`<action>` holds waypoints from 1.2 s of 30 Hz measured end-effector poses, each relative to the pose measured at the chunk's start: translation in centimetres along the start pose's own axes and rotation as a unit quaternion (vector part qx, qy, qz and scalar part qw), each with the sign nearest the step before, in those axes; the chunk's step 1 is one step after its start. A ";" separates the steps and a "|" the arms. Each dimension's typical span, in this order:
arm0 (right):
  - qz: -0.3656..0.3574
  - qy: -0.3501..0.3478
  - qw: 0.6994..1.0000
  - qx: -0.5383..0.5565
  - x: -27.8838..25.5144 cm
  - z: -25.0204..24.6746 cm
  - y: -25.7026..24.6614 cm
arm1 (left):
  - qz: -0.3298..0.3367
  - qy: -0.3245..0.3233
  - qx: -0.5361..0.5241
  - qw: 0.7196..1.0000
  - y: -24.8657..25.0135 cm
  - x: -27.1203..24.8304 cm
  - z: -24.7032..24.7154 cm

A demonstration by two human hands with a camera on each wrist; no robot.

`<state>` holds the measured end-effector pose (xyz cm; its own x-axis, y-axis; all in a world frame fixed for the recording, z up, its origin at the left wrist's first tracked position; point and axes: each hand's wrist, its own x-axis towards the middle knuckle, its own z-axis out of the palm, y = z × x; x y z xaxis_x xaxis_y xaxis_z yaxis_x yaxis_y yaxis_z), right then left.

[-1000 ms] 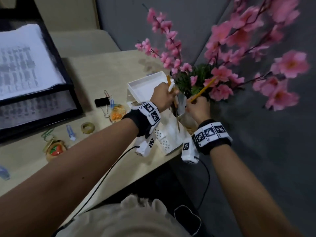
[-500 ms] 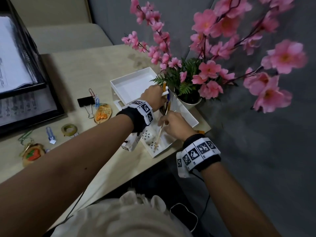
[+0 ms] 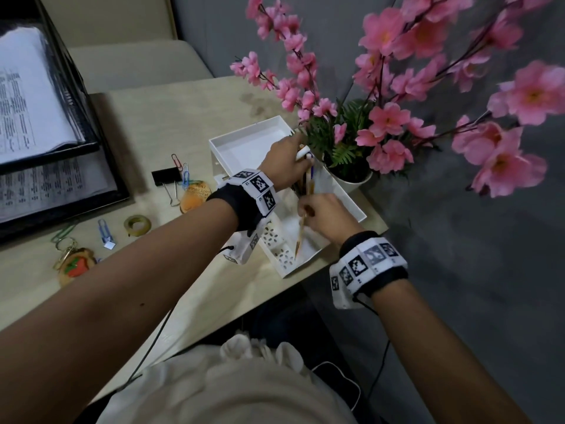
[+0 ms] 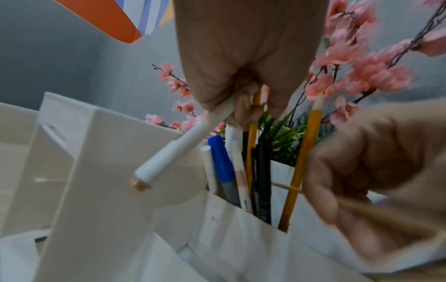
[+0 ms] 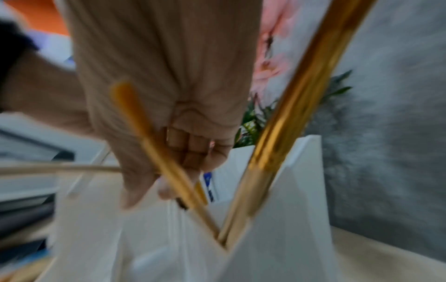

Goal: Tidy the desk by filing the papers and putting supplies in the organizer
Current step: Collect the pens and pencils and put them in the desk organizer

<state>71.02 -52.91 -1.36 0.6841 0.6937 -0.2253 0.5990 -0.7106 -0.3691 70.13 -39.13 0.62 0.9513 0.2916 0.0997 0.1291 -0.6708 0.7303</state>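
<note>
— Hands first: what had each got?
— Left hand (image 3: 282, 162) was curled round a white pen (image 4: 193, 133) and a yellow pencil (image 4: 255, 99), over the white organizer (image 3: 244, 145). Right hand (image 3: 324, 215) pinched a thin wooden stick (image 3: 301, 237), beside it.

— Containers, from the left?
— Black paper tray (image 3: 76, 154) at the desk's left held printed papers (image 3: 27, 96). The organizer's pen slot (image 4: 241, 225) held about six pens and pencils; its flat tray looked bare.

— Loose items?
— One black binder clip (image 3: 165, 177), one tape roll (image 3: 137, 224), two keychains, several paper clips, blurred.
</note>
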 end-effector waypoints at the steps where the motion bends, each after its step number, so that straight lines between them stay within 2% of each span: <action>1: 0.008 0.028 0.998 0.061 -0.3 -0.6 0.2 | 0.000 0.024 -0.022 0.999 0.0 -0.1 -0.1; 5: 0.077 0.169 0.947 0.260 -1.3 -2.5 1.9 | -0.005 0.110 -0.099 0.989 0.0 -0.9 -0.2; 8: 0.139 0.165 0.920 0.327 -1.4 -2.7 3.6 | -0.032 0.112 -0.122 0.986 0.2 -1.8 0.4; 11: 0.178 0.169 0.912 0.330 -1.0 -2.6 4.2 | -0.031 0.061 -0.079 0.994 0.2 -2.0 1.1; 13: 0.197 0.199 0.907 0.316 -0.8 -2.8 4.4 | -0.015 0.054 -0.068 0.996 -0.2 -1.8 1.6; 15: 0.218 0.220 0.902 0.301 -0.4 -2.9 4.4 | -0.030 0.051 -0.090 0.994 -0.4 -1.7 1.7; 19: 0.255 0.200 0.913 0.249 -0.5 -3.2 3.5 | -0.047 0.030 -0.041 0.998 -0.5 -1.3 1.9; 21: 0.269 0.229 0.915 0.196 -0.7 -3.6 3.0 | -0.049 0.028 -0.049 0.997 -0.4 -1.2 2.0; 24: 0.247 0.297 0.908 0.160 -0.1 -4.0 1.5 | -0.037 0.067 -0.092 0.993 0.4 -1.3 2.1; 28: 0.209 0.271 0.921 0.186 2.4 -4.1 -0.1 | 0.019 0.132 -0.111 0.985 1.8 -1.6 1.5; 32: 0.198 0.290 0.919 0.181 3.2 -4.6 -0.9 | 0.014 0.087 -0.050 0.995 0.5 -1.5 1.1; 36: 0.155 0.296 0.909 0.250 3.7 -4.7 -2.2 | 0.024 0.031 0.061 0.997 -1.2 -2.1 1.8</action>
<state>74.17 -49.38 2.86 0.9802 0.1797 0.0828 0.1778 -0.6162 -0.7672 68.52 -40.20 -1.69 0.9388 0.2955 0.1770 0.1199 -0.7620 0.6364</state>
